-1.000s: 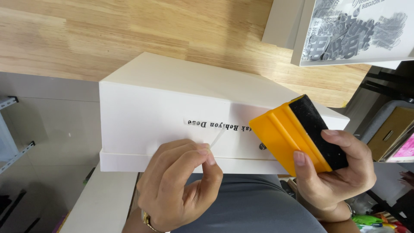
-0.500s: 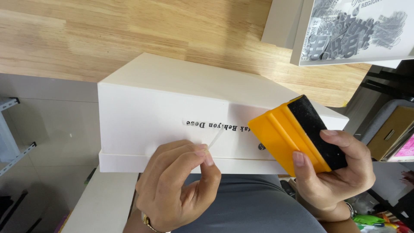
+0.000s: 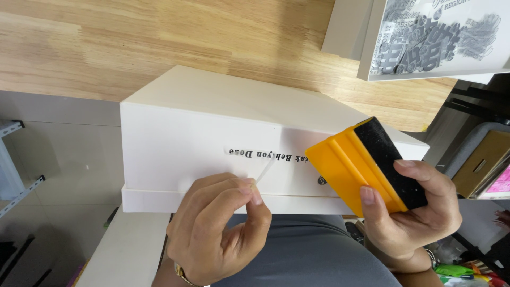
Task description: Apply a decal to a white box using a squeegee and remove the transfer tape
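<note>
A white rectangular box (image 3: 202,114) rests on my lap and against a wooden table. Black lettering runs along its front face under a clear transfer film (image 3: 264,171). My left hand (image 3: 215,234) pinches the film's lower corner between thumb and forefinger, peeling it away from the box. My right hand (image 3: 411,212) grips an orange squeegee (image 3: 348,162) with a black felt edge, held against the box front to the right of the lettering.
The wooden tabletop (image 3: 133,48) spreads behind the box. A printed black-and-white board (image 3: 435,37) leans at the top right. A cardboard box (image 3: 481,162) and colourful items sit low on the right. A grey metal shelf bracket (image 3: 16,159) shows at left.
The film's corner has lifted a little further from the box face under my left hand's pull. The squeegee hand has stayed where it was.
</note>
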